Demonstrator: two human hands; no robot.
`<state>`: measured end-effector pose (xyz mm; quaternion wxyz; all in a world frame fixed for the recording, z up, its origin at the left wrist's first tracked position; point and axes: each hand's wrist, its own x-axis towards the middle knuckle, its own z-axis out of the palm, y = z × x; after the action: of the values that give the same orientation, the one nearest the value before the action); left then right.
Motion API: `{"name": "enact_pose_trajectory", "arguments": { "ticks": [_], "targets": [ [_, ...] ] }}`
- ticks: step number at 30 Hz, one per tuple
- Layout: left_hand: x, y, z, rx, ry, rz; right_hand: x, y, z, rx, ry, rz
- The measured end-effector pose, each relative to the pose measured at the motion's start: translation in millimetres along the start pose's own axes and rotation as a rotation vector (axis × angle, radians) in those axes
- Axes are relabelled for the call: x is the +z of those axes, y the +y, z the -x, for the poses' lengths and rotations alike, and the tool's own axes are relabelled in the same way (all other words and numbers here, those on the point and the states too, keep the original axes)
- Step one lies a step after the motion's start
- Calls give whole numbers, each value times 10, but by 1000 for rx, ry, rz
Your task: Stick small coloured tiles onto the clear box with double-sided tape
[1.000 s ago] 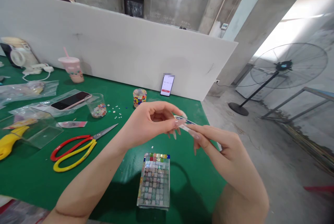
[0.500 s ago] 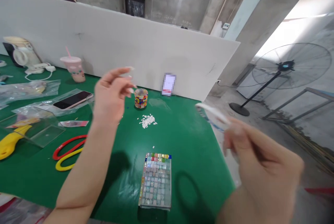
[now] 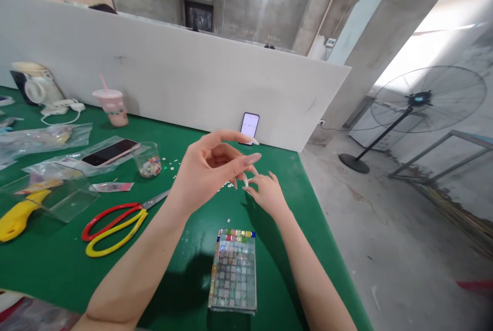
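My left hand [image 3: 210,169] is raised over the table, its thumb and index finger apart with nothing between them. Close by, my right hand [image 3: 267,192] has its fingers curled inward at the left hand's lower fingers; whatever they may hold is hidden. Small white chips [image 3: 228,185] partly show behind my hands. Nearer to me lies a rectangular clear block covered with small square mosaic tiles [image 3: 233,272], with coloured tiles along its far and left edges. A single white chip [image 3: 228,220] lies just beyond it.
Red-and-yellow-handled scissors [image 3: 115,228], a clear cup of tile pieces [image 3: 149,164], a phone [image 3: 111,152] and a yellow tool [image 3: 23,215] lie left. Another phone [image 3: 250,125] leans on the white partition [image 3: 185,74]. The green table's right edge [image 3: 327,223] borders the floor.
My right hand has moved left and away from me, beside my left hand; the white-and-blue ring it held no longer shows. My left hand has moved right, covering the mosaic jar.
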<state>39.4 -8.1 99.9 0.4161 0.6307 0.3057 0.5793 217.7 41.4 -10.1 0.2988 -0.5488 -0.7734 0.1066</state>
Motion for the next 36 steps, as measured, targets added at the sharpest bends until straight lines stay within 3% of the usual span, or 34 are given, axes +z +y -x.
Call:
{"name": "enact_pose_trajectory", "arguments": {
  "ticks": [5,8,11,14,20,23,27,29,31,36],
  "targets": [
    [34,7,53,60,-49,-2,-464,-546,303,-42,206,-230],
    [98,18,121,84,-53,-15,-619,-792,471,-184,299,-609],
    [171,35,193,118,-51,-45,-620,-873,534,-246,295,-710],
    [228,55,242,151,-35,-34,-599,-891,545,-203,324,-734],
    [326,39,257,39,5,175,-617,-1011,592,-122,435,-842],
    [394,-10,254,-25,13,193,-592,-1040,596,-72,431,-969],
    [430,-62,277,31,44,165,-577,-986,588,-39,399,-1124],
    [380,-48,293,147,88,74,-599,-941,583,-12,404,-1156],
    [290,1,303,280,46,-109,-634,-903,577,6,395,-1175],
    [147,154,304,461,-303,-632,-700,-888,579,-6,340,-1179]
  ]
}}
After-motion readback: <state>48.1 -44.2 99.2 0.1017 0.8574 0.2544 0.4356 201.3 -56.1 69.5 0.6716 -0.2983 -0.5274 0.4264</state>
